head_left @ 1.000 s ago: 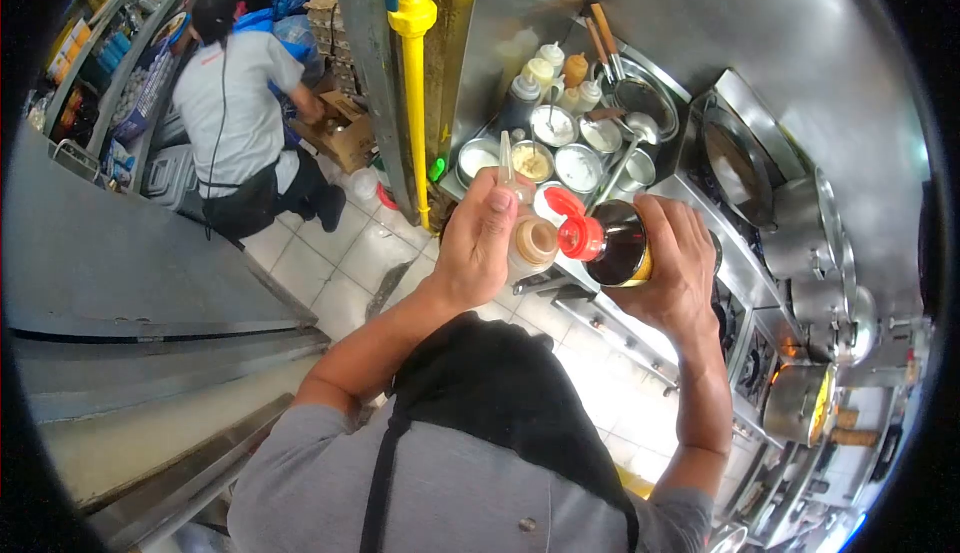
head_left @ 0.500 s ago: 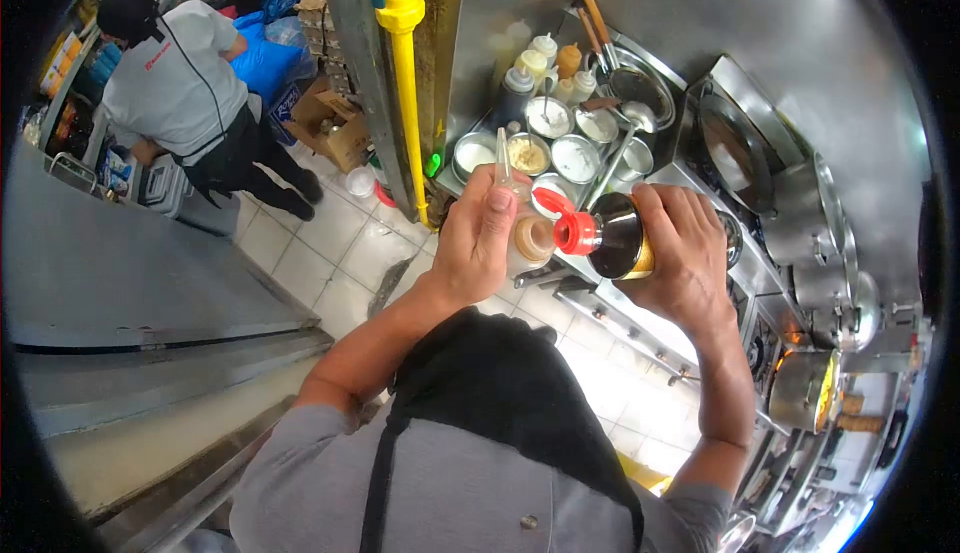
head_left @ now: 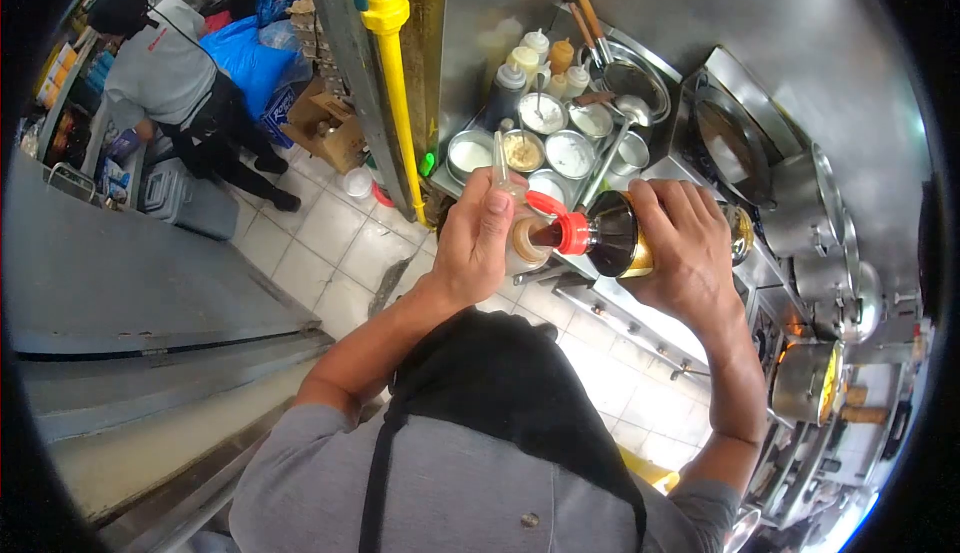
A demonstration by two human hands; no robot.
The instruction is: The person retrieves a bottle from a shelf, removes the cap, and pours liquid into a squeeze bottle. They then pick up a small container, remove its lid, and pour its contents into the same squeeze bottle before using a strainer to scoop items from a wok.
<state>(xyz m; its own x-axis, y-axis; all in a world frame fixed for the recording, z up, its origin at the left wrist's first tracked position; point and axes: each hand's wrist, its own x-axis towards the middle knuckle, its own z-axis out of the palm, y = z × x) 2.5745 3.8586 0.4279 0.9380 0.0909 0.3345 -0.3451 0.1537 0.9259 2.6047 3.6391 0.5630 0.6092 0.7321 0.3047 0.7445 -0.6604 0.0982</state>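
Note:
My left hand (head_left: 474,245) is wrapped round a translucent squeeze bottle (head_left: 524,259) with its mouth uncovered. The same hand also pinches a clear pointed nozzle cap (head_left: 502,165) between thumb and fingers. Gripped in my right hand (head_left: 682,238) is a dark sauce bottle (head_left: 612,233), tipped nearly level with its neck to the left. Its red flip cap (head_left: 573,233) is open and sits right at the squeeze bottle's mouth. Dark liquid (head_left: 546,237) runs from the red cap into that mouth. The squeeze bottle's lower part is hidden by my hand.
Beyond my hands, a steel counter holds metal bowls (head_left: 571,154) of white and pale powders, several squeeze bottles (head_left: 536,45) and a ladle (head_left: 632,110). Pots (head_left: 803,203) and a wok (head_left: 728,143) stand right. A yellow pipe (head_left: 390,83) rises ahead; a co-worker (head_left: 170,68) bends at shelves left.
My right hand has brought the sauce bottle slightly left, so its cap meets the squeeze bottle's mouth, and dark liquid now flows. The co-worker has bent lower toward the shelves.

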